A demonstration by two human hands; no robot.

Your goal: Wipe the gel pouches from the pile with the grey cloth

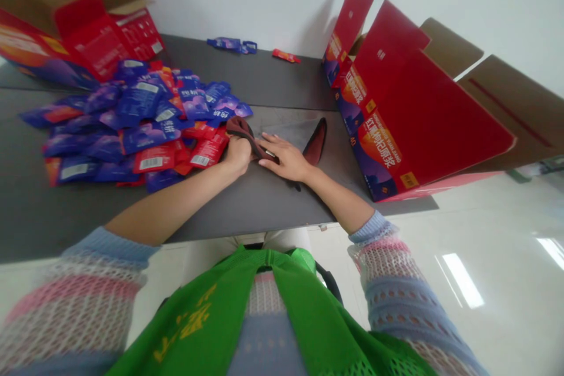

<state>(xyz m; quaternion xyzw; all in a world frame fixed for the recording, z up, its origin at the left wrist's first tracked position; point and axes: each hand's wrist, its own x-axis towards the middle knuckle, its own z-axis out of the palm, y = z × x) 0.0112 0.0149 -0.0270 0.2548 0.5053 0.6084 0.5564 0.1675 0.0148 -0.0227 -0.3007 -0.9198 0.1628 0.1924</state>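
Note:
A dark brown cloth (316, 140) with a black edge lies bunched on the grey table between my hands, and one pointed end of it sticks out to the right. My left hand (238, 153) is closed around a folded part of it, beside the heap of pouches. Fingers stretched, my right hand (284, 157) rests on the cloth's middle. Part of the cloth is hidden under that hand. Left of the hands spreads a heap of blue-purple pouches (140, 100), with red pouches (154, 157) mixed in.
Printed red cartons (423, 123) with raised flaps stand at the right of the grey table (247, 208). Another open carton (97, 41) is at the back left. Blue pouches (229, 44) and a red pouch (286, 56) lie by the wall.

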